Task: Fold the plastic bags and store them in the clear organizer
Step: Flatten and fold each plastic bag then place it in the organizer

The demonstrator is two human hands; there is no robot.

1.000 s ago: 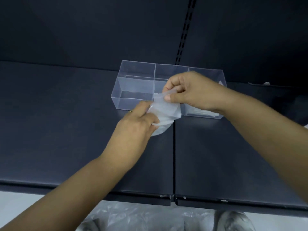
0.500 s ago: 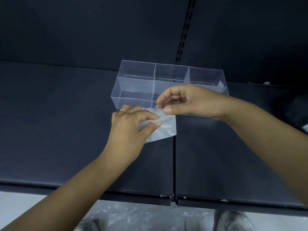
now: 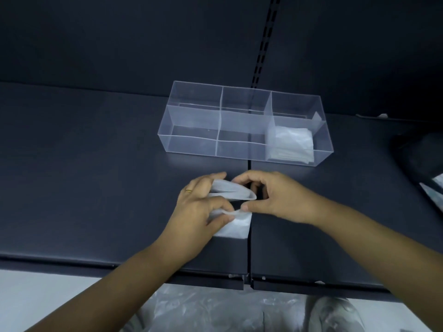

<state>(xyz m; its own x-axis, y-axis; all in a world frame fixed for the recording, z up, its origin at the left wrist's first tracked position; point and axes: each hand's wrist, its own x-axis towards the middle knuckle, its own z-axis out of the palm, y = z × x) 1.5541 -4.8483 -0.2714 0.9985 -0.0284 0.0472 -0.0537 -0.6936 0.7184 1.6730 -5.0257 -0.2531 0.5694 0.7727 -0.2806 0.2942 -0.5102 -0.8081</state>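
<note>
We start with the plastic bag (image 3: 236,226), a translucent white one; it lies on the dark shelf (image 3: 96,178) in front of the clear organizer (image 3: 189,146), near it but not touching, and just beside the seam (image 3: 249,248) where two shelf panels meet. Its near part lies flat on the surface, while its far part is lifted and bent over into a soft loop between the hands. We see the left hand (image 3: 196,212) gripping the bag from the left, thumb clamping a layer against the curled fingers, a gold ring (image 3: 189,190) on one finger. The right hand (image 3: 273,197) meets it from the right, thumb tip on the bag's right edge and forefinger arched over the top of the loop; so both hands are closed on the same bag and neither is spread. Further back, the organizer stands on the shelf across the seam, divided into six compartments in two rows of three. We find a stack of folded bags (image 3: 292,144) in the near right compartment; the small pale flap by the right end wall we cannot identify. Behind it rises the dark back panel (image 3: 119,39), with a slotted upright (image 3: 266,44) running down toward the organizer. At the right edge a dark object (image 3: 422,159) shows only in part, too cut off for us to name. Below the shelf's front lip, crumpled loose plastic (image 3: 203,310) lies on the floor.
</note>
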